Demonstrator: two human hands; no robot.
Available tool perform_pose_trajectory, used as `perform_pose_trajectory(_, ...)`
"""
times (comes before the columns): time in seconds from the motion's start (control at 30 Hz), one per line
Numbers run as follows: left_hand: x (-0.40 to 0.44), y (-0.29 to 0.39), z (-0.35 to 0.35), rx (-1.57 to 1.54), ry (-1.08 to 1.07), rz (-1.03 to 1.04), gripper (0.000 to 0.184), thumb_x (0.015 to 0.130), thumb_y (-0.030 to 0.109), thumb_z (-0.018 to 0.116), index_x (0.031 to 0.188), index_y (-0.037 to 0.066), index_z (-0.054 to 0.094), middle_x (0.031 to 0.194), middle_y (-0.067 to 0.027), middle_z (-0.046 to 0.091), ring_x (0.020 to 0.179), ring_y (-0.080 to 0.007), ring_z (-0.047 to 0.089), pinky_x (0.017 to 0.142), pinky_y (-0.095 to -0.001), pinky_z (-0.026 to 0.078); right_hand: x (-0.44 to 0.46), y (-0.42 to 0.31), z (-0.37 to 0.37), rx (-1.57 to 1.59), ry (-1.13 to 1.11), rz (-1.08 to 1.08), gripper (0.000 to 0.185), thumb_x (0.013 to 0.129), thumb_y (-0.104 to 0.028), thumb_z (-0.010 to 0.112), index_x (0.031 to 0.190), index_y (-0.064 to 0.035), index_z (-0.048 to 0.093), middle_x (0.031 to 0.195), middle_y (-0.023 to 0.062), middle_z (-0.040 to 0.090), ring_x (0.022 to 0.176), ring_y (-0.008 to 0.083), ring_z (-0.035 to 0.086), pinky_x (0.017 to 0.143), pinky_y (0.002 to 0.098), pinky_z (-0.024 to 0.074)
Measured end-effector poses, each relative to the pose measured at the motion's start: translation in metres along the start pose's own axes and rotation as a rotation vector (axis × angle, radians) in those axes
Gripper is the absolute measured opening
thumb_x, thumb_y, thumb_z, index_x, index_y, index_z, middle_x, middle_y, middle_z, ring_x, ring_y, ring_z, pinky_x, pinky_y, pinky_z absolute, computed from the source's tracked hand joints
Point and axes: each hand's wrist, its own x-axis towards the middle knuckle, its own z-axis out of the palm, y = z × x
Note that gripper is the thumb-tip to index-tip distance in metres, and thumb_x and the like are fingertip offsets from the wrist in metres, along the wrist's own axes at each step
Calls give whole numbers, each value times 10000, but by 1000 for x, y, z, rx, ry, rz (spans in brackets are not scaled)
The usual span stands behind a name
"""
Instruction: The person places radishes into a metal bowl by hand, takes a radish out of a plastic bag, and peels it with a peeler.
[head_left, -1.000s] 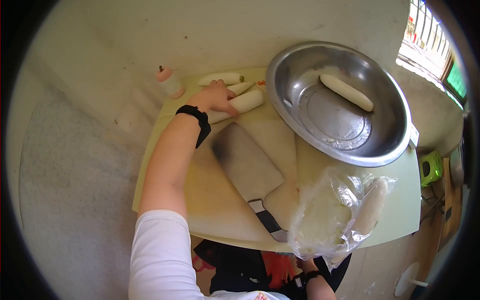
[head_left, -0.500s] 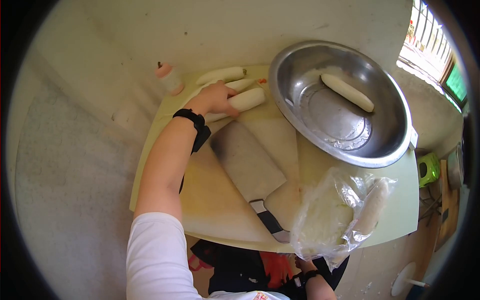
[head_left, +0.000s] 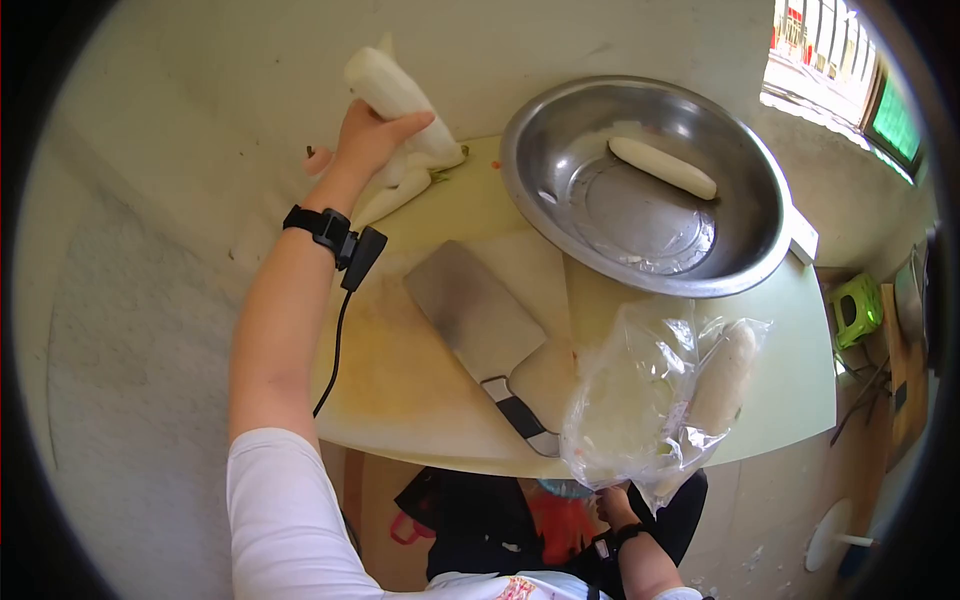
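Note:
My left hand point(head_left: 372, 140) is raised at the back left of the table, fingers wrapped around a peeled white radish point(head_left: 392, 85) held upright and tilted; a second pale tip shows behind it. Below and beside that hand lie more white radishes point(head_left: 398, 196). At the table's front edge, my right hand point(head_left: 612, 505) is low and curled, close to the clear plastic bag point(head_left: 625, 420); what its fingers hold is hidden. A cleaver point(head_left: 478, 312) with a black handle lies flat on the cutting board point(head_left: 385, 390) between the hands.
A large steel basin point(head_left: 645, 235) stands at the back right with one white radish point(head_left: 662, 168) inside. Another radish point(head_left: 725, 385) is in the plastic bag at the front right. A pink-topped bottle point(head_left: 318, 160) is partly hidden behind my left arm. A green stool point(head_left: 857, 311) stands beyond the table.
My left hand has lifted the radish off the table, up and to the left, turning it upright. The view has shifted slightly. The right hand has stayed low by the table edge.

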Motion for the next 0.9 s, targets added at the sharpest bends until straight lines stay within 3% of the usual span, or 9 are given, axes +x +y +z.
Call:
perform_pose_trajectory(0.03, -2, 16, 7, 1, -4, 3, 464, 750, 259, 830, 1098, -3, 668, 1037, -117, 715, 971, -223, 681, 859, -343, 529, -16, -7, 6, -35, 54, -52, 178, 943, -276, 532, 971, -101, 540, 594, 10, 433, 394, 154, 385, 357, 321, 270)
perform_pose_trajectory(0.13, -12, 77, 37, 83, -49, 208, 429, 727, 232, 831, 1060, 13, 673, 1010, -111, 713, 946, -215, 682, 846, -342, 530, 6, 5, -3, -87, 0, -143, 135, 931, -236, 528, 978, -110, 543, 605, 9, 439, 397, 149, 382, 359, 317, 280)
perform_pose_trajectory(0.27, -8, 111, 101, 43, -462, 447, 404, 686, 212, 826, 1001, 9, 677, 965, -115, 700, 925, -254, 675, 819, -353, 532, 22, 3, -6, -46, 26, -46, 187, 947, -295, 523, 1007, -120, 550, 615, -1, 430, 417, 133, 369, 377, 282, 266)
perform_pose_trajectory(0.33, -11, 118, 134, 405, -487, 629, 469, 633, 272, 829, 1015, 36, 692, 1001, -168, 667, 907, -338, 660, 816, -411, 537, 39, 20, -7, -9, -3, -82, 214, 959, -323, 508, 1012, -120, 550, 617, -3, 422, 422, 128, 364, 383, 277, 259)
perform_pose_trajectory(0.47, -18, 131, 199, 643, -899, 603, 527, 599, 331, 831, 1053, 96, 704, 1113, -206, 608, 960, -368, 630, 850, -436, 527, 57, 34, -17, 61, -61, -192, 270, 982, -376, 480, 1021, -119, 551, 620, -7, 408, 432, 119, 354, 396, 269, 248)
perform_pose_trajectory(0.53, -31, 139, 222, 842, -1126, 349, 518, 590, 275, 823, 1076, 136, 708, 1103, -201, 585, 1042, -361, 561, 869, -420, 498, 58, 24, -10, 58, -61, -187, 268, 982, -373, 481, 1021, -117, 551, 620, -6, 407, 432, 120, 355, 395, 270, 249)
perform_pose_trajectory(0.63, -33, 127, 245, 986, -1148, 423, 572, 581, 315, 829, 1118, 161, 709, 1127, -193, 583, 1063, -356, 565, 867, -420, 497, 56, 11, 7, 41, -63, -172, 267, 981, -370, 483, 1021, -115, 552, 618, -5, 407, 431, 121, 355, 395, 272, 251)
perform_pose_trajectory(0.77, -1, 126, 232, 791, -1136, 533, 465, 708, 195, 806, 1157, 131, 703, 1384, -177, 531, 1269, -351, 511, 1030, -399, 452, 54, 3, 16, 40, -72, -166, 264, 981, -365, 486, 1021, -113, 554, 616, -4, 407, 430, 123, 356, 394, 274, 253)
perform_pose_trajectory(0.9, 30, 121, 191, 715, -1005, 361, 427, 806, 175, 755, 1220, 125, 667, 1446, -151, 504, 1330, -318, 474, 1075, -423, 421, 57, 14, 8, 40, -63, -149, 262, 980, -360, 488, 1021, -110, 555, 614, -3, 407, 429, 125, 357, 394, 276, 255)
